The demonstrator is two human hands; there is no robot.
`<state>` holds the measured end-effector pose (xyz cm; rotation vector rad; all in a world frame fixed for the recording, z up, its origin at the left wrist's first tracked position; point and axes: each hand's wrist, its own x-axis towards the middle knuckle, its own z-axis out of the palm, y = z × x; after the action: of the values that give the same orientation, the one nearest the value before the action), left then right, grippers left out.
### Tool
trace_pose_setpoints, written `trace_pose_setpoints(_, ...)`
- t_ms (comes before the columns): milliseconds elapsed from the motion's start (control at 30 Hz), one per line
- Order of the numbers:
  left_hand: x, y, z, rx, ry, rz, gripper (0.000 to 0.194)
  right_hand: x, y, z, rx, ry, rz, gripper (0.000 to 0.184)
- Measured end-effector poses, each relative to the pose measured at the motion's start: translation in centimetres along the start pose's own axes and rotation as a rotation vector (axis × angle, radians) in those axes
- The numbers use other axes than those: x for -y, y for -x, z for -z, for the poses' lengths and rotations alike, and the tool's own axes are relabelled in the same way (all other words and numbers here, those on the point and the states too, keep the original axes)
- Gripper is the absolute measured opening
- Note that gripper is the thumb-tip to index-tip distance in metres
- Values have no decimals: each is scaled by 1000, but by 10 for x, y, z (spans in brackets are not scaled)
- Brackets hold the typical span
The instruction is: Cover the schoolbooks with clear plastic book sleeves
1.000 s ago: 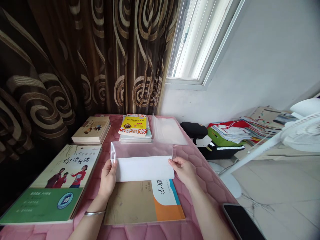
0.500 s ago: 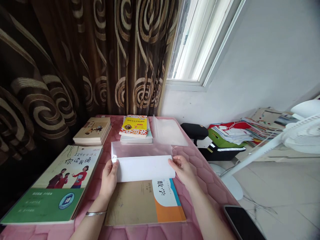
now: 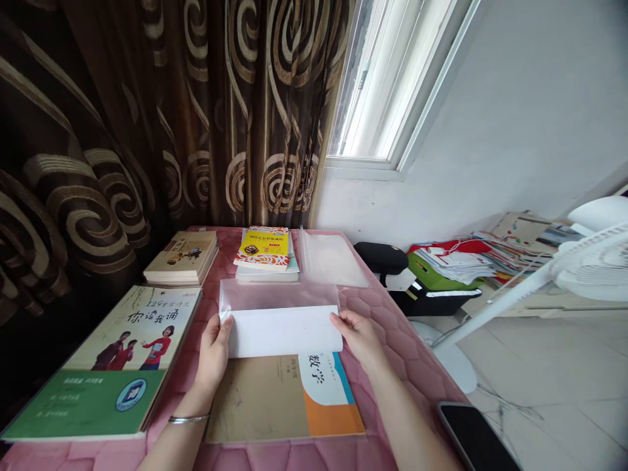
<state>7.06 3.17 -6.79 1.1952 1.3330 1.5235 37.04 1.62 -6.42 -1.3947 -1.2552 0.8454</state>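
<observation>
A textbook [image 3: 265, 399] with a tan, white and orange cover lies in front of me, with clear plastic along its near edge. Across its far part is a curled white sheet [image 3: 284, 332]; whether it is loose or belongs to the book I cannot tell. A clear plastic book cover [image 3: 277, 294] extends beyond the sheet. My left hand [image 3: 214, 347] is closed, its thumb pressing the sheet and plastic at their left edge. At the right edge, my right hand [image 3: 360, 335] pinches the same layers between thumb and fingers.
A green and white book [image 3: 112, 360] lies at left, with a stack of tan books [image 3: 181, 257] behind it. Farther back are a yellow book [image 3: 265, 247] and more clear covers [image 3: 333, 258]. A phone [image 3: 475, 435] rests at right; a white fan [image 3: 515, 288] stands beyond the pink padded surface.
The plastic and white sheet have shifted very slightly. Both hands keep their hold in nearly the same place.
</observation>
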Motion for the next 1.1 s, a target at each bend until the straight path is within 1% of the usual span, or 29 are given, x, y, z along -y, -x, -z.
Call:
trace_pose_setpoints(133, 1, -1, 1, 24, 38, 33, 41, -1, 0, 1, -15, 35, 9, 44)
trace_pose_setpoints(233, 2, -1, 1, 25, 22, 43, 40, -3, -1, 0, -43, 49, 26, 44)
trace_pose_setpoints(400, 2, 0, 0, 23, 20, 9, 39, -12, -3, -4, -55, -37, 40, 42)
trace_pose_setpoints(500, 0, 1, -1, 3, 11, 2, 40, -18, -3, -7, -58, -61, 40, 41)
trace_pose_setpoints(600, -1, 2, -1, -5, 8, 9, 41, -24, -3, -8, -86, -12, 71, 41)
trace_pose_setpoints(733, 1, 1, 0, 17, 36, 45, 40, -29, -3, -11, -147, 86, 90, 45)
trace_pose_setpoints(833, 1, 1, 0, 0, 58, 36, 38, -28, -2, -13, -171, 116, 96, 46)
trace_pose_setpoints(933, 1, 1, 0, -23, 73, 27, 37, -24, -2, -15, -175, 91, 124, 46)
trace_pose_setpoints(1100, 8, -1, 1, 28, 89, 47, 39, -16, 0, -18, -184, 73, 128, 45)
